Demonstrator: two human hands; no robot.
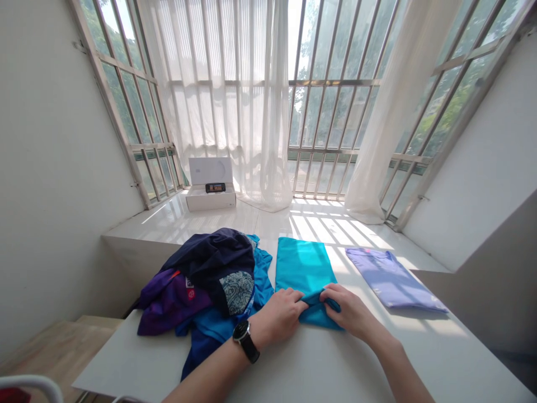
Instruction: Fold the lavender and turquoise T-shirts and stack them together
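Observation:
A turquoise garment (302, 262), folded into a flat rectangle, lies on the white table in front of me. Its near end is bunched up between my hands. My left hand (280, 318), with a black watch (245, 340) on the wrist, grips the left side of that raised fold. The right side of the fold is pinched between the thumb and fingers of my right hand (348, 309). Beneath the fold, a darker strip of the same fabric rests on the table. Some of the left fingertips are hidden in the cloth.
Left of my hands is a heap of crumpled clothes (210, 263), navy, purple and blue. A folded lavender garment (394, 282) lies on the right. Behind, on the window ledge (264, 224), stands an open white box (211, 200) with a small dark device (215, 188).

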